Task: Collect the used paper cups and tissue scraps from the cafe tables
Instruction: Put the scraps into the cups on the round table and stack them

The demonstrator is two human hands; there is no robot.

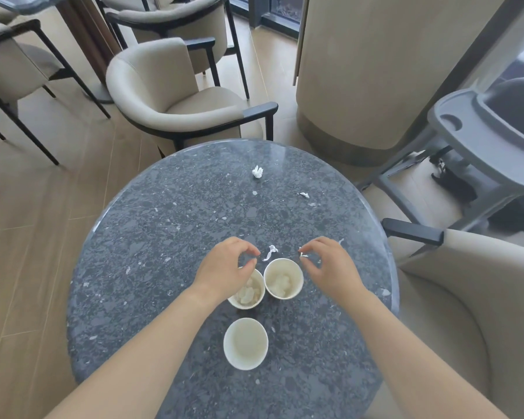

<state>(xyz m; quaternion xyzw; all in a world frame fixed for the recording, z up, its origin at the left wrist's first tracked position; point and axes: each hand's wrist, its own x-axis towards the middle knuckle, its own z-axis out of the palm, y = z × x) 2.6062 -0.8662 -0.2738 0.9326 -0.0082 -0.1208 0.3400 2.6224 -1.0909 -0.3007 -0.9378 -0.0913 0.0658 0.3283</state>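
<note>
Three white paper cups stand on the round dark speckled table (164,237). My left hand (224,267) hovers with curled, parted fingers over the left cup (248,297), which holds crumpled tissue. The right cup (283,279) beside it also holds tissue, and the nearest cup (245,343) looks empty. My right hand (327,264) has its fingers apart, its index fingertip at a tiny tissue scrap (303,254). A twisted tissue scrap (270,252) lies between my hands. Further off lie a crumpled tissue (257,171) and a small scrap (304,194).
A beige armchair (170,95) stands at the table's far side and another armchair (481,297) at the right. A grey high chair (478,128) and a thick round column (375,71) stand at the far right. More chairs stand on the wooden floor at the left.
</note>
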